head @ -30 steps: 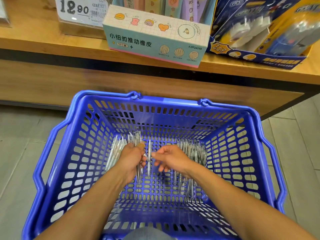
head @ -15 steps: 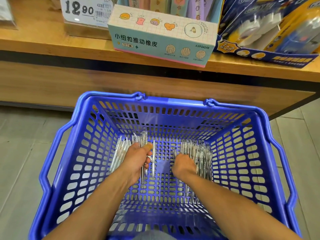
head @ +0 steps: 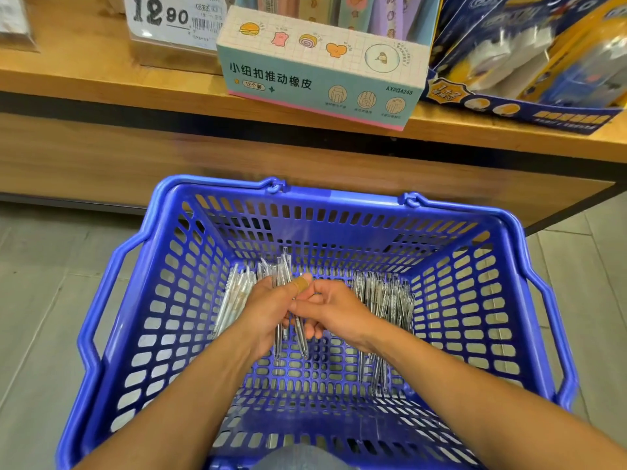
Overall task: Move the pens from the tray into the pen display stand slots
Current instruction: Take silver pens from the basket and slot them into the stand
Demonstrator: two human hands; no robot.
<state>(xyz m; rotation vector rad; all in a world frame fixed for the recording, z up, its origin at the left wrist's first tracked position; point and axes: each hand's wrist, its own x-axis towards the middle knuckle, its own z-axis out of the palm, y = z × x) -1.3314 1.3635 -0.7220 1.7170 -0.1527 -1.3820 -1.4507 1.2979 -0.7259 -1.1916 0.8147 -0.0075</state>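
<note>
Clear pens point(head: 284, 320) gripped by both hands point(head: 271, 303) point(head: 334, 312) mid-basket point(head: 217, 193), walls well apart.

A shop, shown by a price tag point(head: 166, 20) reading 12.90, boxed goods point(head: 322, 67) set out on a wooden shelf point(head: 101, 76), a blue shopping basket point(head: 475, 300) on the floor
</note>
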